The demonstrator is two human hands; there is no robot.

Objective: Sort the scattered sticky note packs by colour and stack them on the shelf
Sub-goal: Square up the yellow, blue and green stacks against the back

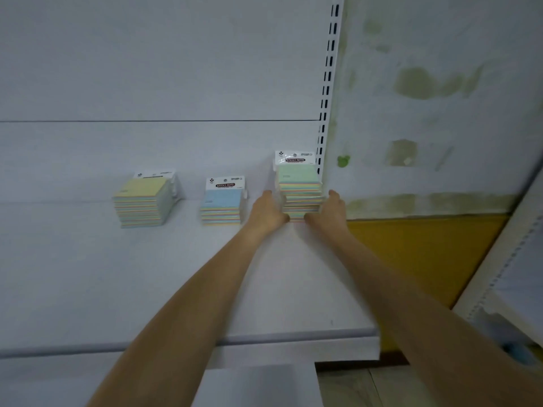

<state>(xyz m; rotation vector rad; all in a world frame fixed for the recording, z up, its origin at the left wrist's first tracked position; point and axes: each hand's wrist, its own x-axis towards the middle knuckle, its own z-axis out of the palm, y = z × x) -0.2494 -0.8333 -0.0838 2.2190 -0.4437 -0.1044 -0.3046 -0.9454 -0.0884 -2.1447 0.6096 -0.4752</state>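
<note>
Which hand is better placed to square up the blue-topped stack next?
Left. The left hand flanks the green-topped stack on the side facing the blue-topped stack; the right hand is beyond it.
</note>
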